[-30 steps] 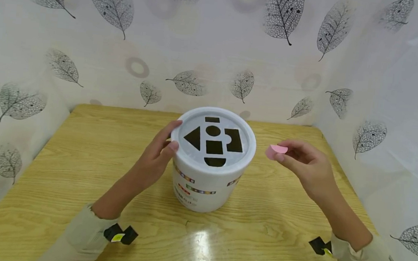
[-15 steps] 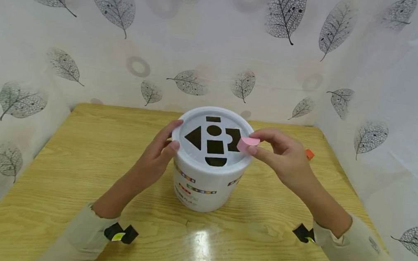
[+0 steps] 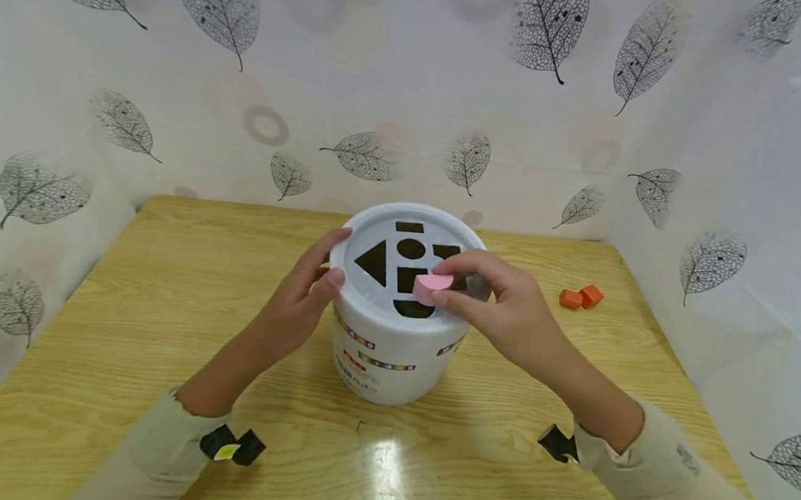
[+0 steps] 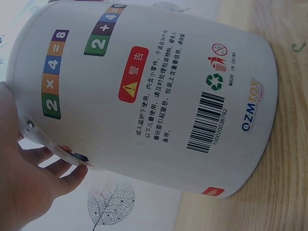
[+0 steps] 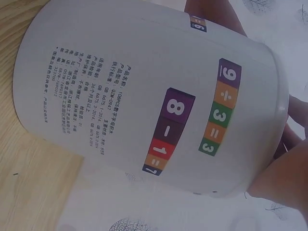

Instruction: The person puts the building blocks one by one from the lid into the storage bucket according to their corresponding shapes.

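A white bucket [image 3: 389,382] with coloured number prints stands upright on the table, its lid [image 3: 371,299] cut with several shaped holes. My left hand [image 3: 297,292] holds the lid's left rim, thumb in front and fingers behind; the left wrist view shows this hand [image 4: 26,185] beside the bucket's top. Between right thumb and fingertips I pinch a pink half-round block [image 3: 431,288], flat side up. My right hand [image 3: 519,316] reaches over the lid from the right, and the block overlaps the square hole, just behind the half-round slot [image 3: 413,310]. It covers part of the notched hole.
Two orange blocks [image 3: 571,299] [image 3: 591,296] lie on the wooden table [image 3: 174,302] to the right of the bucket, beyond my right forearm. A pale leaf-patterned cloth [image 3: 401,83] hangs behind the table and along both sides.
My right hand has carried the pink block leftward from beside the bucket to over the lid. The orange blocks it hid are now visible. My left hand stays on the rim.
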Available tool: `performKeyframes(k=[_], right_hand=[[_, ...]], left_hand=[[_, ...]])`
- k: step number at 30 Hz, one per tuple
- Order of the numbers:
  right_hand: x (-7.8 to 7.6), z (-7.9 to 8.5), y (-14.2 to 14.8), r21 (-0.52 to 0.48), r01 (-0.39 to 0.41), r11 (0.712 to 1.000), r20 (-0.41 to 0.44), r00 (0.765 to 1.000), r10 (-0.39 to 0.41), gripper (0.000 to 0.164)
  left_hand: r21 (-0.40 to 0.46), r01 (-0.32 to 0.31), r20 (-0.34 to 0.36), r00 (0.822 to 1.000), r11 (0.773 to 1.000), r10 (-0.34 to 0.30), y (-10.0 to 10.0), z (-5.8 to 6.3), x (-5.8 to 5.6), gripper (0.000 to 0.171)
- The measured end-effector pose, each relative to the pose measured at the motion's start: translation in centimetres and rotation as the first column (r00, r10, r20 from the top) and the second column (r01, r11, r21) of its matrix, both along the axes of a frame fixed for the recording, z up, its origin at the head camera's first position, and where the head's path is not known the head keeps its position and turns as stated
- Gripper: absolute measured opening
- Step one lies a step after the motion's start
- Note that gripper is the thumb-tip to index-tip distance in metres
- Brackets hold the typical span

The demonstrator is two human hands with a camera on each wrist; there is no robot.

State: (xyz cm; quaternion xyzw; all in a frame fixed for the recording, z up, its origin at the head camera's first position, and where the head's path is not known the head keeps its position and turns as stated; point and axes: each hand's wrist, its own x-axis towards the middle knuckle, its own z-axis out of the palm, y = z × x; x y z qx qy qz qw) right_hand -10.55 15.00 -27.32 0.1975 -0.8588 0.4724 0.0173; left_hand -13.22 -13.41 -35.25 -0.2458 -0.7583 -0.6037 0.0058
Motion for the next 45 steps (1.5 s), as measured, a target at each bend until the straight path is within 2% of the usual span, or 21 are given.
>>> performKeyframes(k=[7,17,25,31,38,41,45], right_hand=[[0.4,0.1,-0.9,-0.026,-0.067,0.997,0.050,0.996,0.068,0.023],[0.6,0.1,-1.6,0.082,-0.049,0.995,-0.028,0.998,0.052,0.024],[0.8,-0.1,-1.0,0.100,-0.038,0.994,-0.060,0.997,0.044,0.029],[0.8,-0.6,0.4,0.048,-0.018,0.999,-0.121,0.992,0.024,0.024],[0.3,-1.2,3.4,-0.124,-0.026,0.992,-0.136,0.991,0.009,0.028],[-0.2,-1.6,5.0,-0.152,0.028,0.988,-0.112,0.993,-0.046,0.030],[-1.0,-2.4,7.5,-0.099,0.165,0.981,-0.048,0.984,-0.170,0.033]], left_hand=[[0.004,0.003,0.002,1.000,1.000,-0.003,0.0,-0.1,-0.1,0.056],[-0.010,-0.005,0.006,1.000,1.000,0.005,0.0,-0.2,-0.1,0.055],[-0.005,-0.002,0.016,1.000,1.000,0.002,0.0,-0.2,0.0,0.055],[0.004,-0.001,0.008,1.000,1.000,0.001,0.1,0.0,0.0,0.056],[0.003,0.001,0.012,1.000,1.000,-0.001,0.1,0.0,0.0,0.056],[0.002,0.001,0.007,1.000,1.000,-0.001,0.1,0.0,0.0,0.056],[-0.003,-0.002,-0.003,1.000,1.000,0.002,0.0,-0.1,0.0,0.056]])
